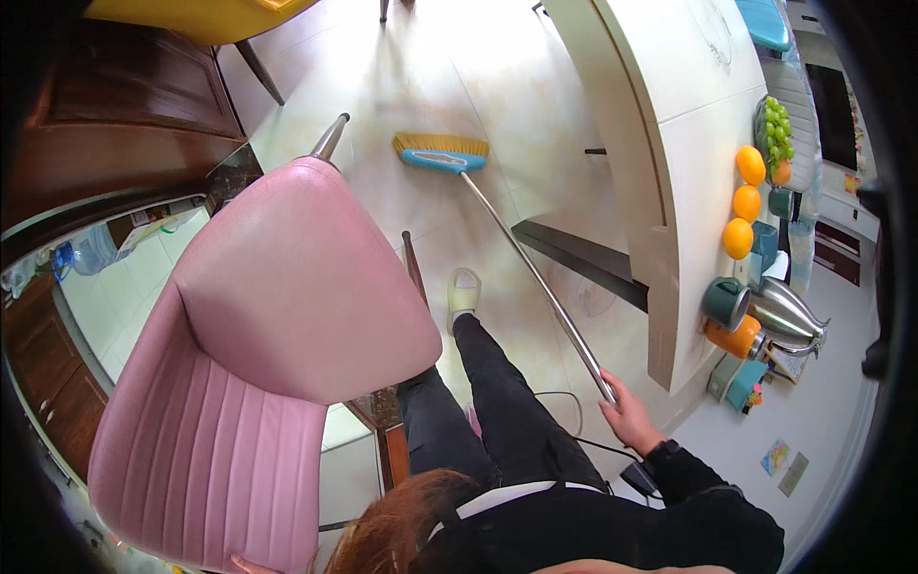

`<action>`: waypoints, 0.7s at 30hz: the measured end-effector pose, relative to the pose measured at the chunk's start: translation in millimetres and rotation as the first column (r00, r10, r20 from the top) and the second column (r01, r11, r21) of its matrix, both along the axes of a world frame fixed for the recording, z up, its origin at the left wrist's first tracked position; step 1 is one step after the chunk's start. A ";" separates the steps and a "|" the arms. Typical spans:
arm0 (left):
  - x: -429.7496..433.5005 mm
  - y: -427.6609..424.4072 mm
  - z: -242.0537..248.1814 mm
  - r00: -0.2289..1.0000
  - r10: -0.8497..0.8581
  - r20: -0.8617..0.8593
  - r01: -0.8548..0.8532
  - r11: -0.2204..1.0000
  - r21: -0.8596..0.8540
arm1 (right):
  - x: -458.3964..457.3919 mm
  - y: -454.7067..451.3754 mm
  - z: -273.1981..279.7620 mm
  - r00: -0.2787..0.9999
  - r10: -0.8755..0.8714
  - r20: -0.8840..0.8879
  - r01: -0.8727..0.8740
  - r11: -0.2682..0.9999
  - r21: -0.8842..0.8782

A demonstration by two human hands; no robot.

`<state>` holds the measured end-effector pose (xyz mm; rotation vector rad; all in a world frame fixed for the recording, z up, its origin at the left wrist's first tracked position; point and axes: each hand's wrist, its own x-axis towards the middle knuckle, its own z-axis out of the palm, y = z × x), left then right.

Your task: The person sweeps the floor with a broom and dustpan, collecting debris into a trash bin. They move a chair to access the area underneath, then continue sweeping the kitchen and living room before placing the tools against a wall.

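Observation:
My right hand is closed around the upper part of a broom's metal handle. The broom head, blue with yellow bristles, lies on the tiled floor beyond my feet. At the bottom left, the fingers of my left hand touch the backrest of a pink padded chair; the rest of that hand is out of the frame. The chair's seat and a metal-tipped leg rise beside my legs.
A white table at the right bears oranges, grapes, a green mug and a steel jug. Its dark leg angles over the floor. A yellow chair and dark wooden cabinet are upper left. A black cable hangs near my right wrist.

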<state>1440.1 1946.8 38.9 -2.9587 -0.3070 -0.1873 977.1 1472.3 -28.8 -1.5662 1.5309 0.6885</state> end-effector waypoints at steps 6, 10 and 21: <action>2.0 69.5 -7.9 1.000 0.011 -0.022 -0.007 0.982 0.188 | 6.7 -24.6 4.8 0.978 0.070 0.196 -0.034 0.983 -0.179; -10.2 129.1 -11.2 0.779 -0.628 -0.009 0.618 0.769 -0.164 | 55.0 -81.9 -57.4 0.906 0.195 0.377 -0.069 0.944 -0.323; -37.3 130.2 -24.2 0.984 0.114 -0.134 -0.144 0.959 -0.244 | 81.1 -84.5 -120.8 0.943 0.196 0.269 -0.178 0.980 -0.092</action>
